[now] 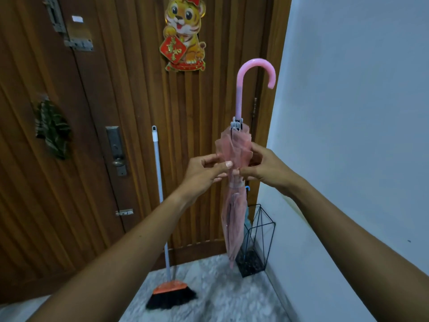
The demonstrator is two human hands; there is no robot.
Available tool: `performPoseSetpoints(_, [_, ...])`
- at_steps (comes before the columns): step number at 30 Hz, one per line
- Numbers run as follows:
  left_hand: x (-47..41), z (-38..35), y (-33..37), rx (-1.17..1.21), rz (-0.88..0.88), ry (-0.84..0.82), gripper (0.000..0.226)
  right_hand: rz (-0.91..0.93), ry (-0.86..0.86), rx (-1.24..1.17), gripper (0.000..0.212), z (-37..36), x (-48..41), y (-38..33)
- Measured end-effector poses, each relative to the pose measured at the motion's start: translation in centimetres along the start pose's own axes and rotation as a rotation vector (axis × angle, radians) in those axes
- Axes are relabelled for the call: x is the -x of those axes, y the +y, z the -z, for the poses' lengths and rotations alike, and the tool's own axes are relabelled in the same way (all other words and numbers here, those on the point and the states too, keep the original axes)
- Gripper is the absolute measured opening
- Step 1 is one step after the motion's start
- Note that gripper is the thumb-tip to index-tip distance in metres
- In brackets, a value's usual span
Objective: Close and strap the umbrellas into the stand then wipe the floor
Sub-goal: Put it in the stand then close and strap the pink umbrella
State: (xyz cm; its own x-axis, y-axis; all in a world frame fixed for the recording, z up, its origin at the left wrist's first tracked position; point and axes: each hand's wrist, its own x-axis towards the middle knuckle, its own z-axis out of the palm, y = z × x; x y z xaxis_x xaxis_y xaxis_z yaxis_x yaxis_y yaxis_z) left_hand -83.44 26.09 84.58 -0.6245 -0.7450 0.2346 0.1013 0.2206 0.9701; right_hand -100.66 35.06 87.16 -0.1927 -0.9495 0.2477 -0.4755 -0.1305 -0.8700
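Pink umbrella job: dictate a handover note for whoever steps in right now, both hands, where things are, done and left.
Left hand pinches the folded canopy of the pink umbrella at mid-length; right hand grips it opposite.
Umbrella closed, held upright, handle up, tip beside the wire stand in the corner.
A blue umbrella already stands in the stand; a broom leans on the door.
Done: both umbrellas closed, blue one stowed.
Left: fasten the pink one's strap (state unclear), stow it, wipe the floor.
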Motion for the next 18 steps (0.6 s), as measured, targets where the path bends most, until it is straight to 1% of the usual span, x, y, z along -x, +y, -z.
performPoseSetpoints(3, [-4.1, -0.7, -2.0, 0.018, 0.036, -0.025, 0.032, 0.018, 0.056, 0.025, 0.057, 1.4, -2.7, 2.6])
performPoseSetpoints(5, [-7.0, -1.0, -3.5, 0.027, 0.044, -0.065, 0.024, 0.024, 0.094, 0.047, 0.052, 2.1, -4.7, 4.3])
performPoseSetpoints(8, [-11.8, -0.9, -5.5, 0.035, 0.076, -0.118, 0.033, 0.002, 0.149, 0.098, 0.05, 2.7, -8.1, 7.2])
performPoseSetpoints(11, [-17.1, -0.7, -7.7, 0.056, 0.115, -0.154, 0.031, -0.05, 0.212, 0.209, 0.045, 4.1, -11.8, 10.4])
performPoseSetpoints(16, [-24.5, -1.8, -11.2, 0.126, 0.133, -0.202, 0.029, -0.174, 0.337, 0.165, 0.04, 6.2, -16.5, 16.6])
performPoseSetpoints(18, [-26.4, -3.0, -12.9, 0.12, 0.134, -0.239, 0.03, -0.176, 0.356, 0.175, 0.04, 6.6, -17.5, 19.0])
